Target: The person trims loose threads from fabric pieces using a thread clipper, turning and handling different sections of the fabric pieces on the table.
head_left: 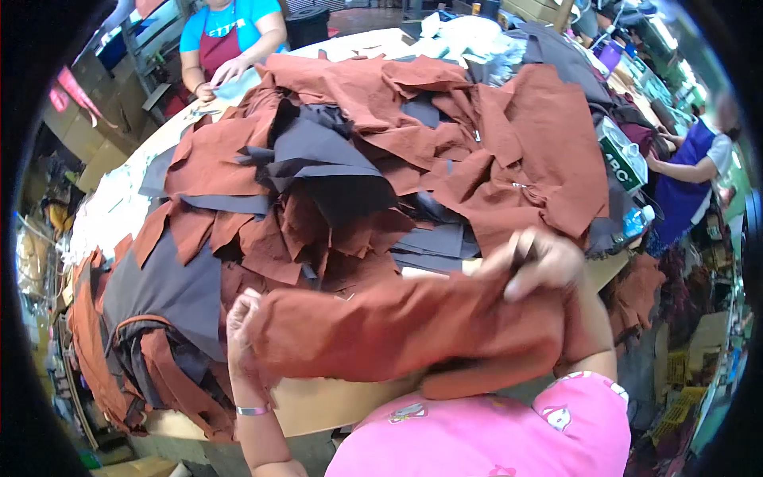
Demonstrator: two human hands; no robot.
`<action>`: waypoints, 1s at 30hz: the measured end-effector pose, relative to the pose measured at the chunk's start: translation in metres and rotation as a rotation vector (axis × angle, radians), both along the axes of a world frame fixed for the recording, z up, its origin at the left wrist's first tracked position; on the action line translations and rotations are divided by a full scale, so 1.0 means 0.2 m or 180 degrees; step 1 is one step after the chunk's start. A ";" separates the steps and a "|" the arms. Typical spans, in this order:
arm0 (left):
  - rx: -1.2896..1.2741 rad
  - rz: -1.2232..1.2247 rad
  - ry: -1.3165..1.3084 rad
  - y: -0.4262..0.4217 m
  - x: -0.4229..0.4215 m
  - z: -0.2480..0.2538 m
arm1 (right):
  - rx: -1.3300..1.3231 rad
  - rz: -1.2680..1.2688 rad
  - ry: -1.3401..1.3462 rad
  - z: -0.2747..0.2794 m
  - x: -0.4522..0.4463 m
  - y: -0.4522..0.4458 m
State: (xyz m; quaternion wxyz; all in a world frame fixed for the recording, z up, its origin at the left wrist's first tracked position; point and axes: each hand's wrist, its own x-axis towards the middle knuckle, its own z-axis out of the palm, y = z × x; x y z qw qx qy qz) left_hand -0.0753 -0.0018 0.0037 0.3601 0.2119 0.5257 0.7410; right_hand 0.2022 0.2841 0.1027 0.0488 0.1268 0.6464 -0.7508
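A rust-brown fabric piece [381, 326] stretches between my two hands, close in front of my body above the table's near edge. My left hand [243, 324] is closed on its left end. At the upper right, my right hand [540, 266] pinches the cloth's top edge and is slightly blurred by motion. The lower right part of the cloth folds under and hangs near my pink shirt. Just beyond my hands lies a large heap of rust-brown cut fabric [548, 151] mixed with dark grey fabric pieces [326, 155].
Across the table [334, 409], a person in a blue shirt [238, 32] handles a light blue piece. Another person in a blue apron [687, 175] stands at the right. A plastic bottle [636, 221] and a green box [622, 159] sit at the right edge. White fabric [119, 199] lies left.
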 end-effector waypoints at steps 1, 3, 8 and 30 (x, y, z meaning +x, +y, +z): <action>-0.0155 -0.0112 -0.0364 0.01 0.06 0.03 | 0.0321 -0.0475 -0.0047 0.08 0.03 0.07; -0.0798 -0.0130 0.0046 -0.03 0.04 -0.15 | 0.1388 -0.1273 -0.0096 0.26 0.09 0.25; -0.1751 -0.0836 0.1219 -0.10 0.06 -0.51 | 0.2889 -0.2897 0.0082 0.80 0.40 0.92; -0.2262 -0.0542 0.2812 -0.06 0.21 -0.47 | 0.5338 -0.1446 -0.2214 -0.64 -0.01 0.83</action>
